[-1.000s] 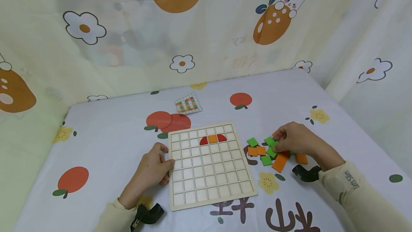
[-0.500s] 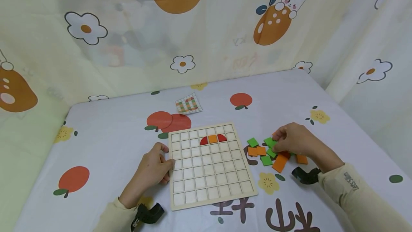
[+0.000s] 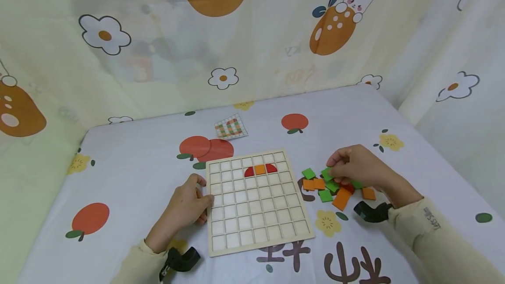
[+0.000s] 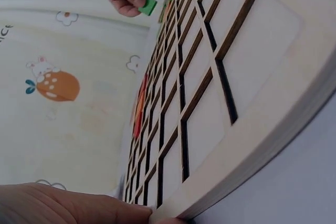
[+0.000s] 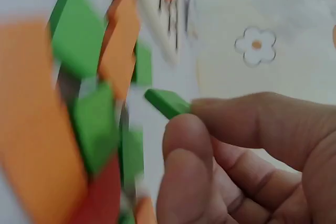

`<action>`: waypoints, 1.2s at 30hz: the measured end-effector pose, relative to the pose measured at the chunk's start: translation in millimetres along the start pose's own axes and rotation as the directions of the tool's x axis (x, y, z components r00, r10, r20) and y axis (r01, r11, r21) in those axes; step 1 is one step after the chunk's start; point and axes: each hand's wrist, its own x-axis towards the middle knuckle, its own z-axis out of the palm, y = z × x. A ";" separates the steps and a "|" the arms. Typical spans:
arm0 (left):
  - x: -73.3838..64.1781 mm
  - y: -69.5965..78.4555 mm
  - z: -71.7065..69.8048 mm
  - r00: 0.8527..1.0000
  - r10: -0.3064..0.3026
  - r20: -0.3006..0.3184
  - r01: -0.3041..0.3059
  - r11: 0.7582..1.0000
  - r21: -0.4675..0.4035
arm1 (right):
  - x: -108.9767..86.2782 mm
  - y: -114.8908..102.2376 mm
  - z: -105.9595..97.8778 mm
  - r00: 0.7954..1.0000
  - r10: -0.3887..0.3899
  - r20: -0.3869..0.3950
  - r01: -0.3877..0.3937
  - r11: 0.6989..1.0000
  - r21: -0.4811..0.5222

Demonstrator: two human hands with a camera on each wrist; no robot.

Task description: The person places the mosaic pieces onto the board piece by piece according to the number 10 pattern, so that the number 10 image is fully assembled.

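Observation:
A square wooden grid board (image 3: 260, 245) lies flat on the table. My left hand (image 3: 183, 205) grips its left edge, thumb on top; the left wrist view shows the fingertips at the rim. In the board's upper rows, an orange square tile (image 3: 260, 169) sits between a left red rounded tile (image 3: 249, 172) and a right red rounded tile (image 3: 271, 168). Over the loose tiles at the right, my right hand (image 3: 360, 168) pinches a green square tile (image 5: 169, 103) between thumb and index finger. That tile stands out from the fingertips, clear of the heap in the right wrist view.
Loose green, orange and red tiles lie right of the board, among them an orange tile (image 3: 342, 199) and a green tile (image 3: 325, 196). Behind the board is a small pattern card (image 3: 231, 127). A patterned curtain (image 3: 158, 56) hangs along the table's far edge.
My right hand has risen slightly and moved left from the heap, with the green tile pinched in its fingers. The left hand and the board have stayed in place.

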 end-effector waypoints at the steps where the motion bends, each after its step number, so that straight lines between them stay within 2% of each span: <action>1: -0.2 0.7 -0.3 1.000 -0.002 0.000 0.002 1.000 0.001 | 1.3 -2.4 2.5 1.000 -0.012 0.001 0.012 0.999 0.032; 8: -0.6 2.5 -1.1 1.000 0.001 -0.006 -0.001 1.000 0.010 | 16.9 -23.1 29.0 0.996 -0.068 0.052 0.055 0.974 0.221; 14: -0.8 1.8 -0.6 1.000 0.003 -0.009 -0.003 1.000 0.012 | 31.8 -31.7 52.6 0.991 -0.093 0.092 0.059 0.948 0.314; 24: -1.5 0.7 -0.6 1.000 0.010 -0.021 -0.010 1.000 0.009 | 45.5 -41.0 74.0 0.994 -0.051 0.099 0.015 0.941 0.337; 36: -0.4 -3.6 -1.5 0.999 0.022 -0.044 -0.024 0.999 -0.034 | 48.1 -47.9 81.8 0.995 -0.044 0.085 0.015 0.949 0.315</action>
